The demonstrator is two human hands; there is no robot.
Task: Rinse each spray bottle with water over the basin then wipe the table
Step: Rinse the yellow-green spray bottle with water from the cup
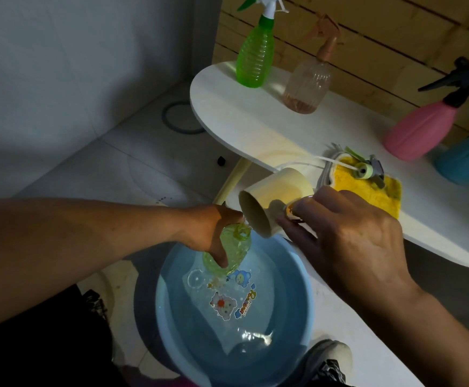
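Note:
My left hand (209, 230) grips a pale green bottle (229, 251) with its spray head off, held tilted over the blue basin (169, 339). My right hand (345, 233) holds a cream cup (272, 199) by its handle, tipped with its mouth toward the bottle's neck. The basin stands on the floor with water and cartoon stickers inside. The removed spray head (367, 170) with its tube lies on a yellow cloth (367, 191) on the white table (244, 121).
On the table stand a green spray bottle (254, 55), a clear pinkish one (308, 85), a pink one with a black head (423, 129) and a blue one (467, 160). A wooden wall is behind. My shoe (331, 356) is beside the basin.

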